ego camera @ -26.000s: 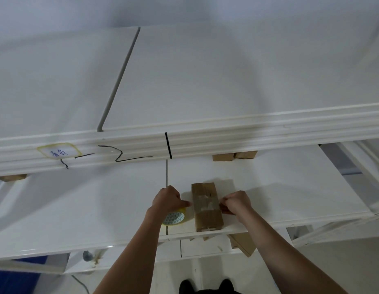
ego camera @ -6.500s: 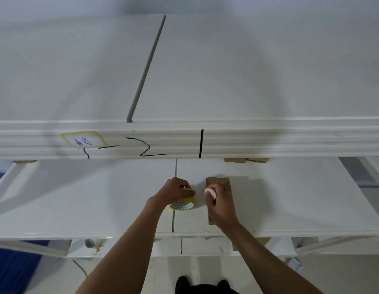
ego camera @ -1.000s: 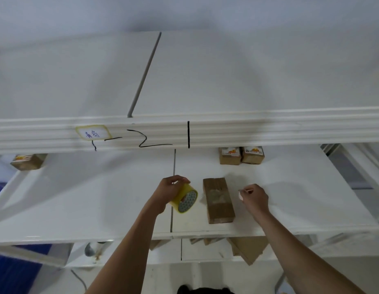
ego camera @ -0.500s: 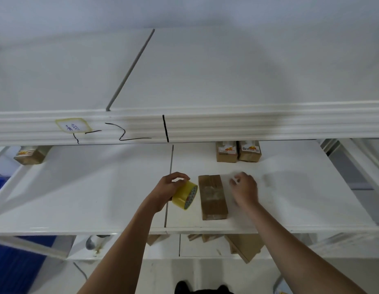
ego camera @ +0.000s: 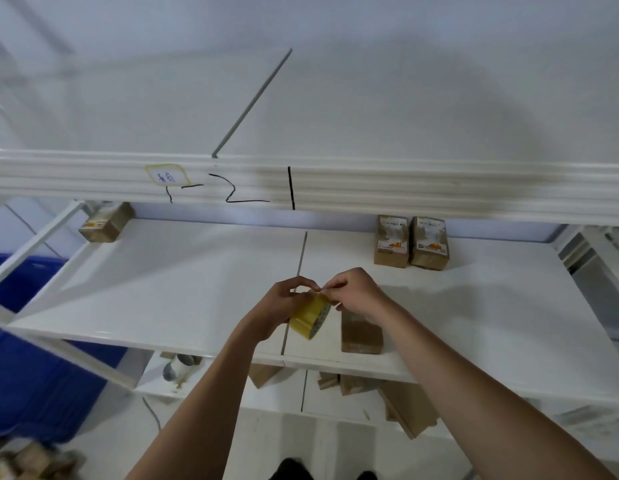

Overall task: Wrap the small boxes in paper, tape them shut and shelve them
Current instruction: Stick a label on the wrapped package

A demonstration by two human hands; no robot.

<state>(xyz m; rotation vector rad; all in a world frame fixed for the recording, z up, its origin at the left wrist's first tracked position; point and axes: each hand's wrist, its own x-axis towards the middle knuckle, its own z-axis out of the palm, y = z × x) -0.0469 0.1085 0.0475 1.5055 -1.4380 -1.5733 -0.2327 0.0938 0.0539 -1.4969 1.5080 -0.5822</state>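
Brown paper-wrapped rectangular box (ego camera: 361, 332) is lying flat on the white middle shelf board (ego camera: 162, 289), close to the near edge and just right of the seam between the two panels. The far end of it is hidden behind the right hand (ego camera: 358, 292).

Just left of the box, lifted off the board, there's the yellow roll of clear packing tape (ego camera: 310, 315). The left hand (ego camera: 284, 306) has its fingers curled around the roll, holding it tilted. The right hand is pinching at the top edge of the roll with thumb and fingertips, right where the loose tape end would be, though I can't actually make out the strip itself.

Further back on the right, two small brown printed cartons (ego camera: 410, 242) stand side by side, touching. One more brown carton (ego camera: 105, 223) sits in the far left corner. The upper shelf rail (ego camera: 405, 188) has a yellow-edged label (ego camera: 166, 175) and black marker scribbles. Below, on the lower shelf, more brown cardboard pieces (ego camera: 405, 407), and a blue bin (ego camera: 41, 375) on the left.
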